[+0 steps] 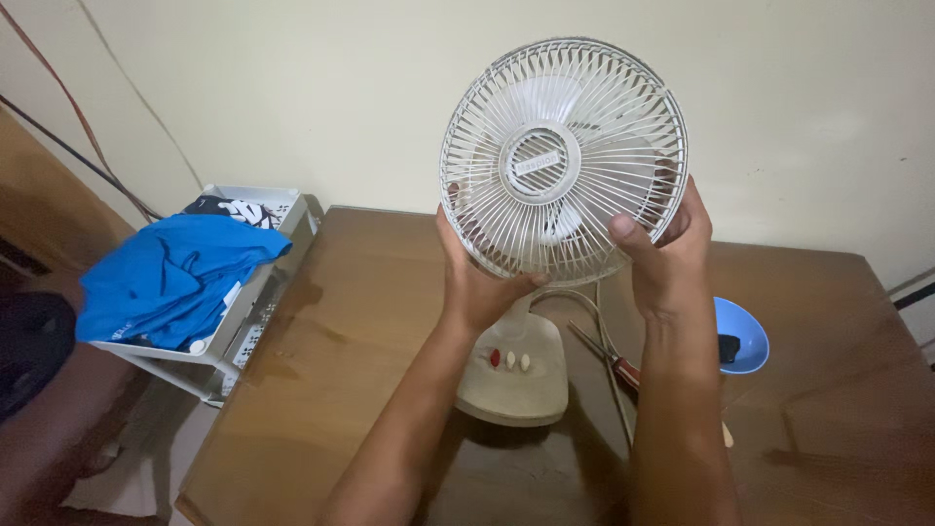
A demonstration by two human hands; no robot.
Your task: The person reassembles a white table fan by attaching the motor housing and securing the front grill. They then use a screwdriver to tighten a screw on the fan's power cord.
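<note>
A small white desk fan stands on a brown wooden table (341, 331). Its round wire grille (563, 161) faces me, with the blades behind it. My left hand (474, 282) grips the grille's lower left rim. My right hand (667, 255) grips the lower right rim, thumb across the front wires. The fan's cream base (514, 375) sits below between my forearms and carries three small buttons, one of them red. The fan's cord (596, 317) trails behind the base.
A red-handled screwdriver (609, 362) lies on the table right of the base. A blue bowl (745, 336) holding a dark object sits further right. Left of the table stands a white basket (253, 312) with blue cloth (170, 273). A cream wall rises behind.
</note>
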